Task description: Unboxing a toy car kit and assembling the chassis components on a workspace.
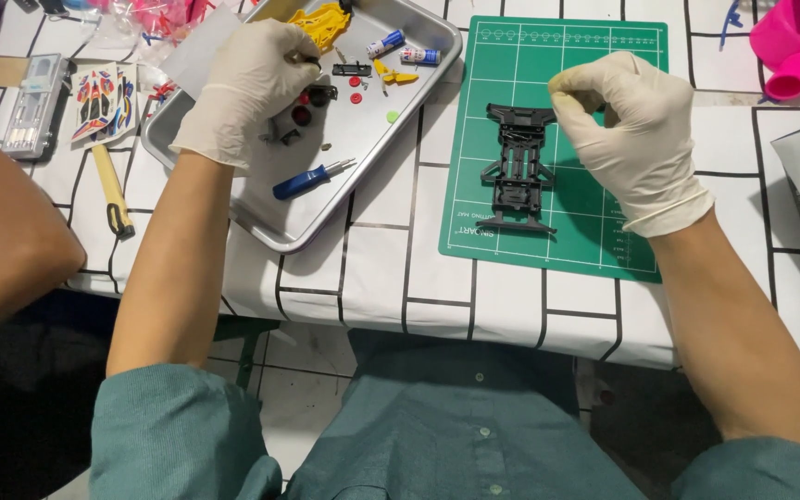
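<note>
While the left hand (250, 88) dips closed-fingered among small parts in the metal tray (261, 222), the right hand (627, 139) hovers pinched, whether on anything I cannot tell, just right of the black chassis (518, 167) on the green mat (594, 241). Chassis's long axis runs away from the person; right hand is nearer.

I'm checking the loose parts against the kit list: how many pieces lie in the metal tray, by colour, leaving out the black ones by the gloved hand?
Yellow pieces: 2, one large and one small
Red round pieces: 2 clearly seen; others by the left hand are partly hidden
Green round piece: 1
Blue-handled screwdriver: 1
Small batteries: 2
Total: 8 in the tray
</note>
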